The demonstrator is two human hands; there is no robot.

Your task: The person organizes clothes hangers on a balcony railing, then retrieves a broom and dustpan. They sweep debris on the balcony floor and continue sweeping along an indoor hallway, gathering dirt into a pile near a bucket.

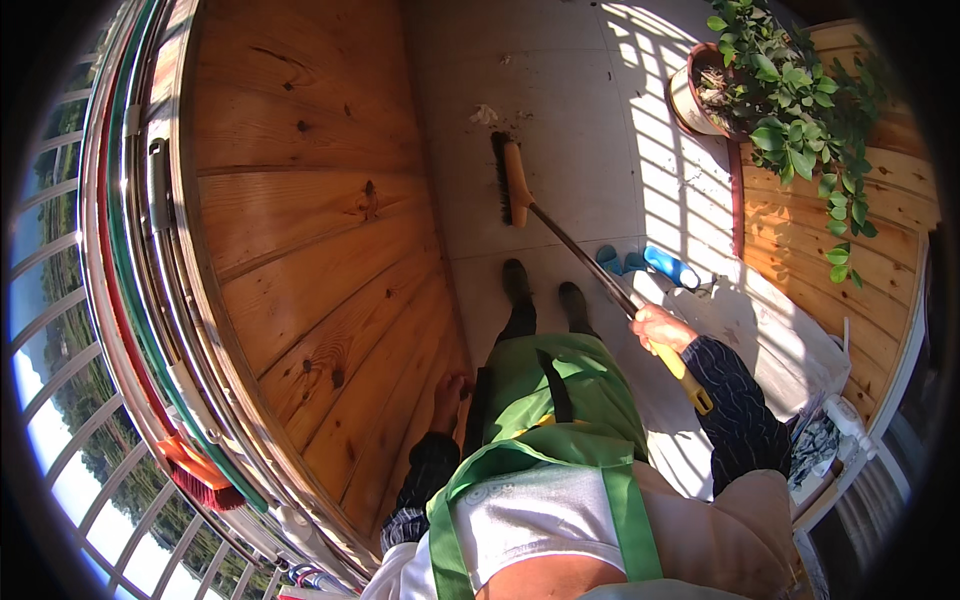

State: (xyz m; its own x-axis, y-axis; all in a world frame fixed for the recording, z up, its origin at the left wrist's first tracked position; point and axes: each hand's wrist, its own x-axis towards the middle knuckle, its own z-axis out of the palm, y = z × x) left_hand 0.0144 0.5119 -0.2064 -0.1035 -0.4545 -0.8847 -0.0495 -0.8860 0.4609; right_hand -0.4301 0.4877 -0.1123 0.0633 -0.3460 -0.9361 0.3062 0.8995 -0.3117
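My right hand [664,328] is wrapped around the yellow grip of a long-handled broom [574,249]. The broom's tan head [515,184] rests on the light tiled floor, dark bristles facing left. Just beyond the bristles lie dark dirt [497,139] and a pale crumpled scrap [484,114], with smaller bits scattered farther off. My left hand [450,401] hangs low at my side, between the green apron [562,397] and the wooden panelling. Its fingers look curled in shadow, and whether they hold anything is unclear.
Knotty wood panelling [322,217] closes off the left, with poles and an orange brush [193,465] along its outer ledge. To the right are a potted plant [690,94], blue slippers [671,268], a pale draped object [757,322] and a white bottle [847,420].
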